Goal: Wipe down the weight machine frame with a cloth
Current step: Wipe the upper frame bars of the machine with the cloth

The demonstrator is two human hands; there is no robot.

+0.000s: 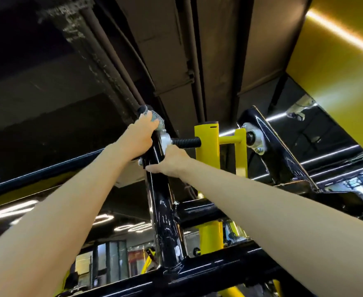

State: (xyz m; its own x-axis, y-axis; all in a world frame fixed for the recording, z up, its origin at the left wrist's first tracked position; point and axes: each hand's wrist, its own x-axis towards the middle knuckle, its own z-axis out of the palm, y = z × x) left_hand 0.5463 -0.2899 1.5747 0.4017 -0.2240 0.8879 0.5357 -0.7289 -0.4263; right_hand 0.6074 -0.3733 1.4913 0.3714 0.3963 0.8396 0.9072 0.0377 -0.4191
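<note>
Beneath the ceiling [176, 50], the cloth [158, 120] is gripped by the left hand [139, 133], the post [165, 211] by the right hand [172, 161] at five o'clock; much frame [208, 273] likely remains.

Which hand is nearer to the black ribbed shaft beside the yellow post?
Right. The right hand grips the black upright just below the black ribbed shaft; the left hand holds the cloth at the upright's top, farther left.

The cloth [157, 119] is pale grey with a fine mesh pattern. The frame [165, 211] is glossy black, streaked with white scratches; the post [206, 142] and wall [337, 71] are yellow. The flange [165, 139] is silver.
</note>
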